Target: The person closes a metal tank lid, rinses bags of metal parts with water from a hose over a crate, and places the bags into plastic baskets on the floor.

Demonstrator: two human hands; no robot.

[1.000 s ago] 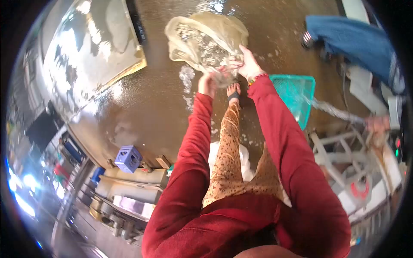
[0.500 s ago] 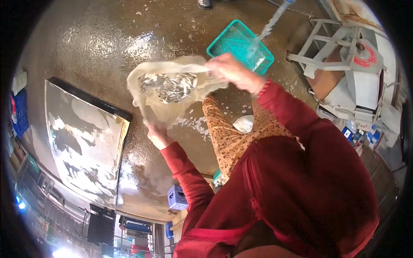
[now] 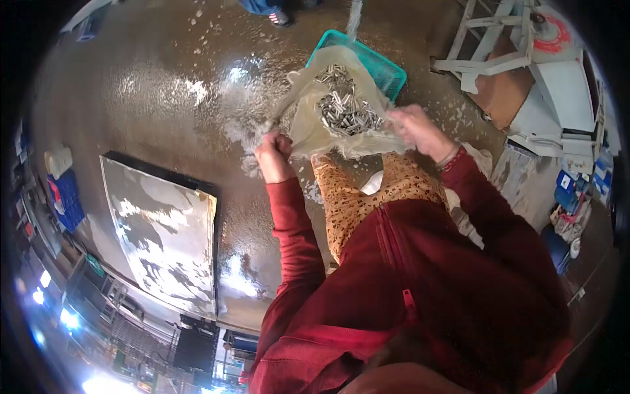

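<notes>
Left hand (image 3: 274, 156): curled into a fist, clamped on the near left edge of a translucent plastic bag (image 3: 303, 108). Right hand (image 3: 420, 131): fingers closed on the bag's right edge, slightly blurred. Hands well apart, bag stretched between them in front of the body. The wide spread seems meant to hold the mouth open and share the weight across both grips.

In the bag: short silvery rods (image 3: 351, 117), loose, pointing every way, pooled toward the middle and right, where the film probably sags.

Just beyond: teal mesh basket (image 3: 392, 77) on the floor, partly hidden behind the bag. Water stream (image 3: 355, 21) comes down at its far edge, source out of frame; mesh likely suits it for draining. Whether the bag touches the basket rim, cannot tell.

Near side: bag edge close to the patterned trousers (image 3: 336, 197), so little room toward the body.

Left: wide stretch of wet floor (image 3: 147, 85), open as far as a flat grey panel (image 3: 167, 226) with dark edging. Its shine suggests slippery footing.

Right: white metal frame (image 3: 487, 65) and brown sheet (image 3: 504, 92) limit room beyond the right hand.

Far edge: another person's striped shoe (image 3: 280, 18), apart from the basket.
</notes>
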